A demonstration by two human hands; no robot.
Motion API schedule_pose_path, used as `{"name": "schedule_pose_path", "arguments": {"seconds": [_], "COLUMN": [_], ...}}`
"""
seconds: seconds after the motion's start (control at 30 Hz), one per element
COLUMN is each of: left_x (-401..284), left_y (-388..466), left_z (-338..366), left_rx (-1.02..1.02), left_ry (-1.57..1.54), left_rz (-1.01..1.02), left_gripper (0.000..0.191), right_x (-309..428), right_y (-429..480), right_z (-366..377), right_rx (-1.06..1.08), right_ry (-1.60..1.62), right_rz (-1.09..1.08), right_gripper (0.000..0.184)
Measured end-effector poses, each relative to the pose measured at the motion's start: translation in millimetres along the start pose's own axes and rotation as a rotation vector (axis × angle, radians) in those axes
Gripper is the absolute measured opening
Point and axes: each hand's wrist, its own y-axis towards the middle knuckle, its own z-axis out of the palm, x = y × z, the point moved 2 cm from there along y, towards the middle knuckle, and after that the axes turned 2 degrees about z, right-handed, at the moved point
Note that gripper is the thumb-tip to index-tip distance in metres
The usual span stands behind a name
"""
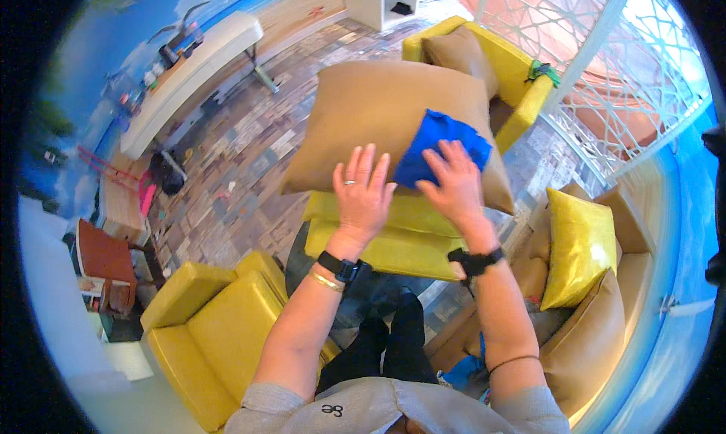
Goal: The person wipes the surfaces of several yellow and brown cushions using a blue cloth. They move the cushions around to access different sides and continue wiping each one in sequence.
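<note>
A large tan cushion [385, 105] rests on a yellow upholstered seat [380, 235] in front of me. On the cushion's right part lies a blue cloth [431, 150], spread out with a ruffled far edge. My right hand [454, 181] is over the cloth's near right part, palm down and fingers apart; whether it presses on the cloth cannot be told. Left of the cloth, my left hand [363, 193] is over the cushion's near edge with its fingers extended, holding nothing. It wears a ring, with a dark watch and a gold bracelet at the wrist.
A yellow armchair [210, 332] stands at the lower left, another [510, 65] beyond the cushion with a green cloth [543, 73] on its arm. A tan sofa [632, 281] at right holds yellow [584, 247] and tan [590, 343] cushions. A white bench [193, 77] bears bottles at upper left.
</note>
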Motion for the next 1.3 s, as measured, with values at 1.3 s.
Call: {"name": "schedule_pose_path", "arguments": {"seconds": [1.3], "left_x": [85], "left_y": [16], "left_z": [27], "left_rx": [-0.002], "left_ry": [-0.35], "left_rz": [-0.816], "left_gripper": [0.049], "right_x": [-244], "right_y": [2], "right_z": [73], "right_rx": [0.281], "right_ry": [0.324], "right_rz": [0.625], "right_gripper": [0.056]}}
